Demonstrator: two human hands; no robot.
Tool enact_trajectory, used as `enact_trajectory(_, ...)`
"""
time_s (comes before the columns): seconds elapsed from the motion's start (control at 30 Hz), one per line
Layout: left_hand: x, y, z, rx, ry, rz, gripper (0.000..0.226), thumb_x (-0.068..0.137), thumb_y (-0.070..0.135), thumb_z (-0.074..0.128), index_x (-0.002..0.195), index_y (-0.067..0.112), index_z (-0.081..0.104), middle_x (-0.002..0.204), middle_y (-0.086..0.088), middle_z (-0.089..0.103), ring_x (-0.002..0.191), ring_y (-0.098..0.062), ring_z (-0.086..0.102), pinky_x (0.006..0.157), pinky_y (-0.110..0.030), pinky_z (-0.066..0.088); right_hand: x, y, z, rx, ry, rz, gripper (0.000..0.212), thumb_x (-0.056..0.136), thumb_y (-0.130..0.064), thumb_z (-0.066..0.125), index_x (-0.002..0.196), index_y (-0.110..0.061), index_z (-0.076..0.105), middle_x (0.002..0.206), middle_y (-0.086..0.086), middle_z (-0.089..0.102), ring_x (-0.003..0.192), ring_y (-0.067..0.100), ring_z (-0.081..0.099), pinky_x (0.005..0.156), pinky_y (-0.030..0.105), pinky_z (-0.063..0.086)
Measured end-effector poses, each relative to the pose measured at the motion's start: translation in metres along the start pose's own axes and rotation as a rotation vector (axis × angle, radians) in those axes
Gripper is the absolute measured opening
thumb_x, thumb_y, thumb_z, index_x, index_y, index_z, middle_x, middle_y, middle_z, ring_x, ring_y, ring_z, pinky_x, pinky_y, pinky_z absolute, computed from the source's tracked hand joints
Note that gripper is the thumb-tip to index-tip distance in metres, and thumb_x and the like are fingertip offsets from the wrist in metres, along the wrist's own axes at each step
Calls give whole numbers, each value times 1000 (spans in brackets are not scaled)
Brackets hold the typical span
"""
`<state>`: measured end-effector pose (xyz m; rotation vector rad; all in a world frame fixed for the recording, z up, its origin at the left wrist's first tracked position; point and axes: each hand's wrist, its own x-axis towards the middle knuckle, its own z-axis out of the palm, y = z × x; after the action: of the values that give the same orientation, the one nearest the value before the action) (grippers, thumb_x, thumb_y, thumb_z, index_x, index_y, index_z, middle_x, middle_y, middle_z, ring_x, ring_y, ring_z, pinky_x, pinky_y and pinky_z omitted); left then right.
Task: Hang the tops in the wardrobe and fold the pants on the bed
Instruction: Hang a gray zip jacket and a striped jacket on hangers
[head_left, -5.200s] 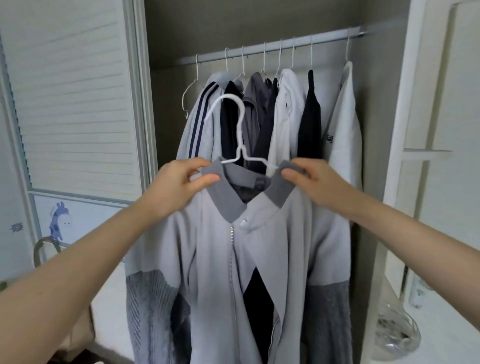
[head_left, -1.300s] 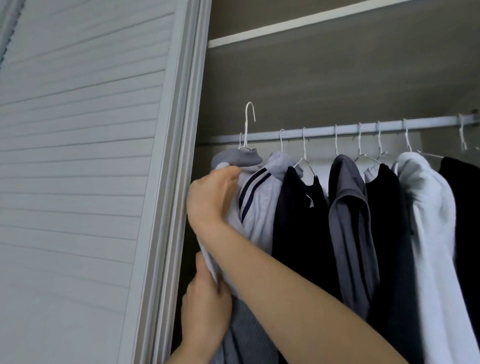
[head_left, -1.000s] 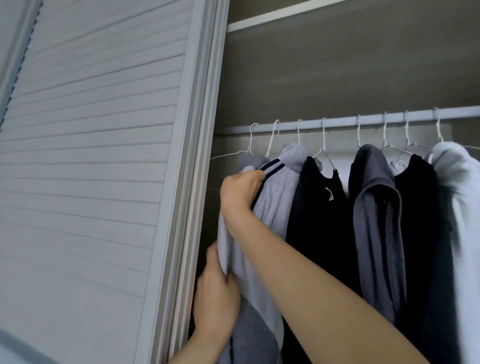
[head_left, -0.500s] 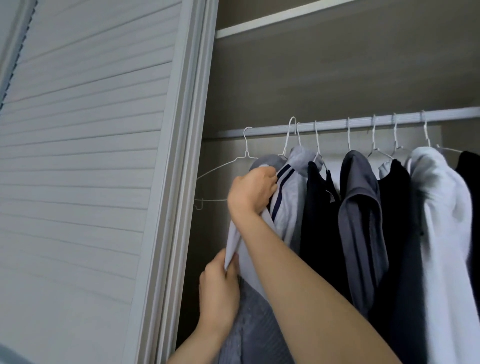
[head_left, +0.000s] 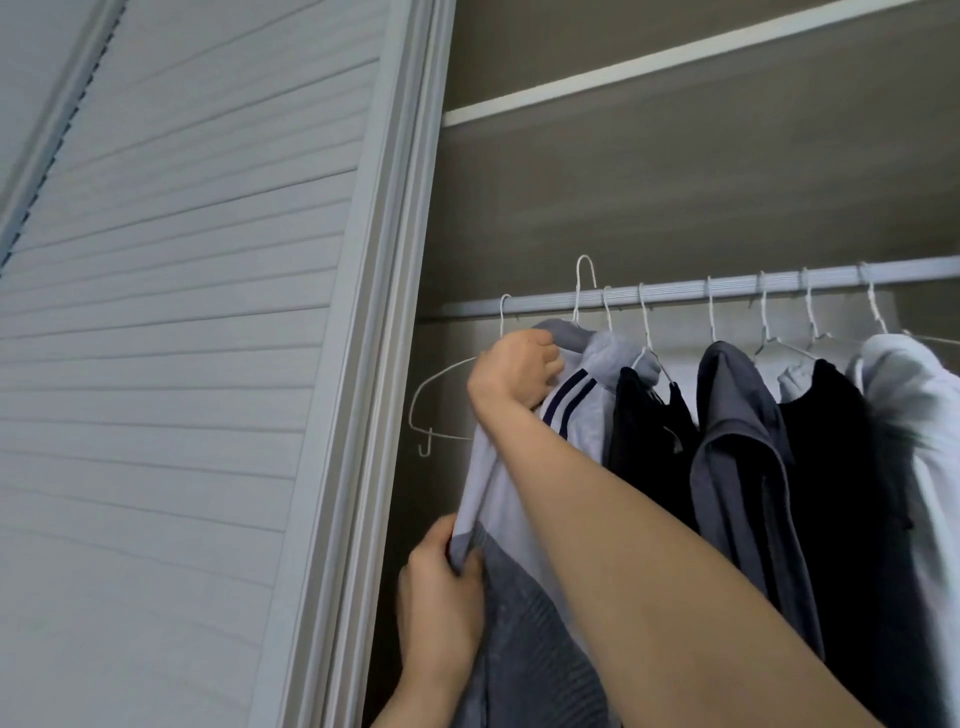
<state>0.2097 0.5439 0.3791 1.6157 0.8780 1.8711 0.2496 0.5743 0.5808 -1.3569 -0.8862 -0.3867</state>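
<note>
At wardrobe rail (head_left: 727, 288): grey jacket (head_left: 509, 499), right hand (head_left: 517, 369) clutching collar, left hand (head_left: 441, 597) pinching sleeve seam.

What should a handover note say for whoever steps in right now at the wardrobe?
Right hand grips the grey jacket at its collar, by the rail.
Left hand grips the jacket's edge lower down.
The jacket's hanger hook sticks up above the rail; whether it is seated is unclear.
An empty hanger hangs at the left end.
Left: seat the hook, let go. Bed and pants are out of view.
</note>
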Motion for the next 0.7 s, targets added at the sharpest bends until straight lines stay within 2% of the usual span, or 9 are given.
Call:
enact_trajectory(0.07,2,-5,-2,-25,21,-45,27,94,11,56,93,36,66,76,17,68,77,1,64,78,-30,54,4,3,7,-56,-4,-45,43,93,-14,53,127,7,36,133,26,44,121,38,42,98,44,42)
enact_trajectory(0.23,7,-14,0,-88,34,-72,30,94,2,50,88,25,69,74,2,68,76,-13,66,74,-34,53,11,19,16,-258,-88,-143,31,99,0,33,126,16,34,130,28,46,122,39,44,103,40,30)
enact_trajectory(0.3,6,-20,-1,-80,38,-63,31,93,-1,49,87,23,68,74,0,67,74,-15,64,68,-31,49,9,23,12,-313,-154,-142,36,101,-2,31,130,19,28,132,30,44,125,41,42,105,42,29)
enact_trajectory(0.37,5,-24,-1,-68,48,-47,31,93,-2,49,85,22,66,73,-1,65,73,-15,62,65,-28,45,5,25,6,-347,-213,-177,39,100,-8,39,130,16,34,133,28,45,125,40,43,108,45,29)
enact_trajectory(0.43,2,-26,-1,-38,53,-23,27,96,4,50,85,24,65,73,1,64,71,-11,61,61,-25,44,-3,31,-3,-388,-265,-290,45,93,-18,49,129,9,41,132,24,46,123,40,43,108,47,30)
enact_trajectory(0.5,-3,-28,-2,39,62,20,22,97,12,52,86,26,63,72,5,65,67,-4,60,58,-25,44,-18,43,-14,-365,-296,-399,59,87,-23,57,134,5,35,135,24,42,123,41,40,105,45,35)
enact_trajectory(0.57,-10,-30,-2,153,70,102,17,98,19,52,87,28,61,71,9,65,65,-2,59,57,-28,48,-32,61,-26,-494,-236,-592,68,82,-30,61,136,-2,32,134,22,43,120,39,40,96,44,39)
enact_trajectory(0.63,-19,-30,-5,223,59,187,13,100,25,50,91,30,59,72,10,64,64,-1,60,57,-27,50,-45,78,-38,-623,-170,-769,53,82,-35,57,126,-10,42,125,19,50,112,37,45,86,44,41)
enact_trajectory(0.7,-29,-30,-11,246,35,253,11,101,29,48,96,33,57,74,13,64,65,0,60,57,-25,50,-57,90,-52,-621,-154,-854,37,84,-36,48,115,-15,49,114,12,56,104,34,50,87,48,38)
